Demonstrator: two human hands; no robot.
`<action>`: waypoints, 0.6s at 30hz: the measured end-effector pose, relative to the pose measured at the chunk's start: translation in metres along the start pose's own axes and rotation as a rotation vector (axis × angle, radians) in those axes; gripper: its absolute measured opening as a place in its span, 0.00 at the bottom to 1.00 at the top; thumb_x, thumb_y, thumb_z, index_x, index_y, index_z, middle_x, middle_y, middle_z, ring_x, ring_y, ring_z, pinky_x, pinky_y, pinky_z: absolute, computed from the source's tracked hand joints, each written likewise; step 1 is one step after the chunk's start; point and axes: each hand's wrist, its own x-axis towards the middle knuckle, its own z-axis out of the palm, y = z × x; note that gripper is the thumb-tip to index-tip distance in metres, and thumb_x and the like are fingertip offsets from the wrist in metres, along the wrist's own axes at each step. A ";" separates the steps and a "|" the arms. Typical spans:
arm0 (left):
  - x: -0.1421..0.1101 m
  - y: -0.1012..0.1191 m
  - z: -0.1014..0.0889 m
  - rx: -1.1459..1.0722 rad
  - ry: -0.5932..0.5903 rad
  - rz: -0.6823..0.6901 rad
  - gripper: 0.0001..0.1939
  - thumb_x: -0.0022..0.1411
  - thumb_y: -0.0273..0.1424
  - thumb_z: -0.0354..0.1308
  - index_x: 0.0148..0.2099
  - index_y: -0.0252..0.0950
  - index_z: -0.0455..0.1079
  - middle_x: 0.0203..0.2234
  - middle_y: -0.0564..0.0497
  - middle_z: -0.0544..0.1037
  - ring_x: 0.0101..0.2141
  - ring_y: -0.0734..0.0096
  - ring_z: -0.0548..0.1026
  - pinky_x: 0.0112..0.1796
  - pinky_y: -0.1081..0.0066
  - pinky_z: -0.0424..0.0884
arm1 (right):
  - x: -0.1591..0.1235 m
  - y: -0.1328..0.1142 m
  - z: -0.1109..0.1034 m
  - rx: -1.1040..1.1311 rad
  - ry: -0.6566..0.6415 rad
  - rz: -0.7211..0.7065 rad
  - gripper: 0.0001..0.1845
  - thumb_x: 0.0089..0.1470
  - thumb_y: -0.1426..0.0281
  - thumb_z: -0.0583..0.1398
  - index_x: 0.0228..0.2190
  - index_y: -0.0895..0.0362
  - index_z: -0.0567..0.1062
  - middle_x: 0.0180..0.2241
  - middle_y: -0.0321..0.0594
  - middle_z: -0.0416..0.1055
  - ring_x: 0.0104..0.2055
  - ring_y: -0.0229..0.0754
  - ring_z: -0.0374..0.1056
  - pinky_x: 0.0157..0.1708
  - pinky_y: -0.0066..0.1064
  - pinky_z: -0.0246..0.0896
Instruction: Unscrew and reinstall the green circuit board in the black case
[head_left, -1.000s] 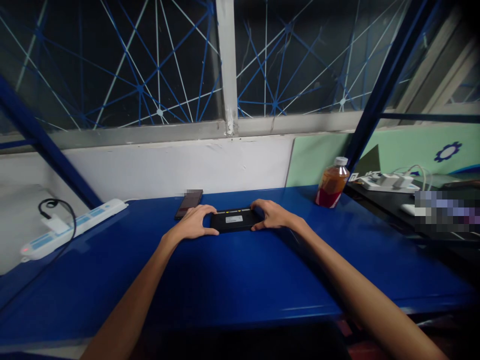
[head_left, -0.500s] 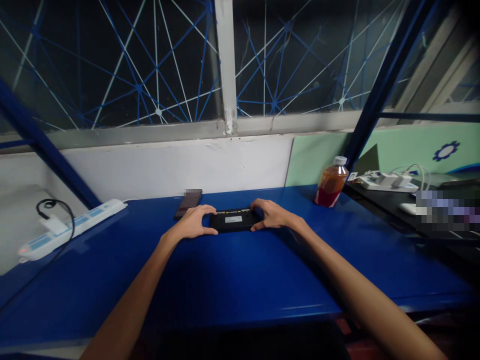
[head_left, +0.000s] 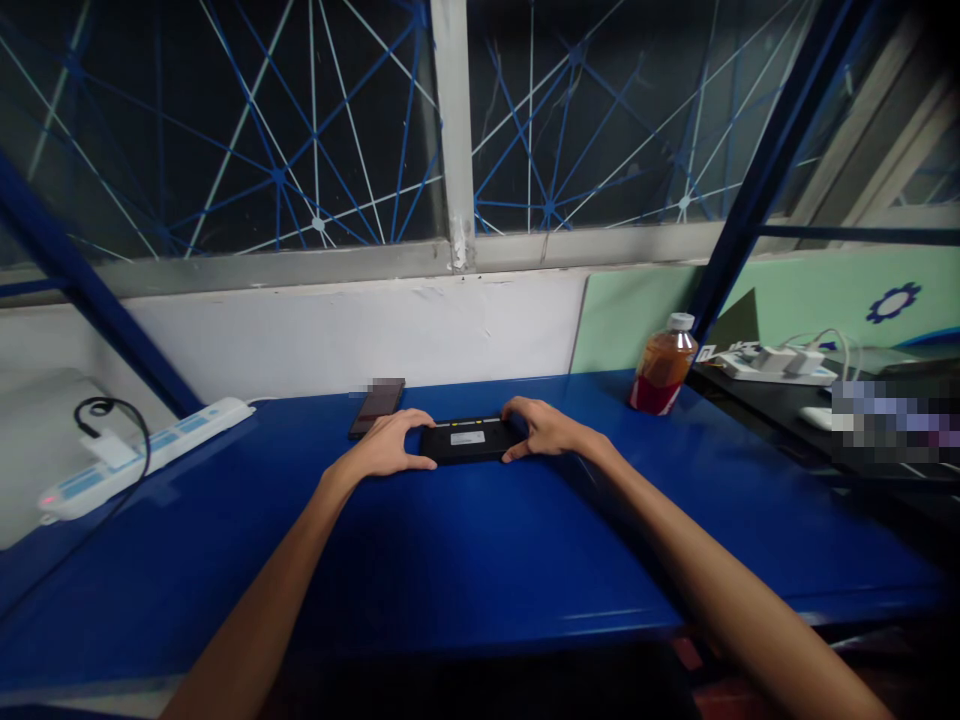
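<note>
A flat black rectangular device [head_left: 469,443], with a pale label and small yellow marks along its far edge, lies level at the middle of the blue table [head_left: 465,560]. My left hand [head_left: 391,443] grips its left end, thumb at the near corner and fingers at the far one. At the opposite end, my right hand [head_left: 550,430] holds it the same way. Just behind my left hand is a dark smartphone [head_left: 381,402], its near part partly covered by the hand.
On the left lies a white power strip [head_left: 161,450] with a plugged-in charger and black cable. A bottle of amber drink [head_left: 664,366] stands at the back right. Beyond it, a black surface carries another white power strip [head_left: 780,368]. Blue frame posts rise at both sides.
</note>
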 end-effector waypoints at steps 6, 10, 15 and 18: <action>0.000 0.002 -0.002 -0.044 0.000 -0.010 0.31 0.48 0.50 0.63 0.51 0.41 0.65 0.54 0.45 0.68 0.52 0.52 0.67 0.51 0.58 0.61 | 0.001 0.000 0.000 -0.002 -0.004 0.006 0.35 0.37 0.53 0.70 0.44 0.58 0.70 0.41 0.44 0.68 0.36 0.45 0.65 0.31 0.31 0.57; 0.000 0.005 -0.003 -0.069 -0.003 -0.014 0.29 0.49 0.48 0.63 0.50 0.42 0.65 0.53 0.45 0.67 0.52 0.52 0.67 0.51 0.58 0.62 | 0.001 -0.001 -0.001 0.005 -0.008 0.009 0.34 0.37 0.54 0.70 0.43 0.58 0.70 0.42 0.45 0.68 0.37 0.45 0.65 0.32 0.32 0.59; 0.000 0.005 -0.002 -0.073 0.007 -0.012 0.28 0.49 0.48 0.63 0.49 0.41 0.65 0.53 0.46 0.68 0.51 0.53 0.68 0.50 0.59 0.63 | 0.001 -0.001 0.000 -0.002 -0.010 -0.027 0.32 0.38 0.55 0.69 0.43 0.58 0.70 0.44 0.46 0.68 0.39 0.47 0.65 0.33 0.33 0.59; 0.000 0.004 -0.001 -0.071 0.019 -0.004 0.28 0.49 0.48 0.63 0.49 0.41 0.65 0.53 0.46 0.68 0.51 0.54 0.68 0.51 0.60 0.62 | 0.001 0.001 0.000 -0.003 -0.006 -0.041 0.32 0.39 0.54 0.69 0.43 0.58 0.70 0.44 0.45 0.68 0.38 0.46 0.65 0.33 0.32 0.59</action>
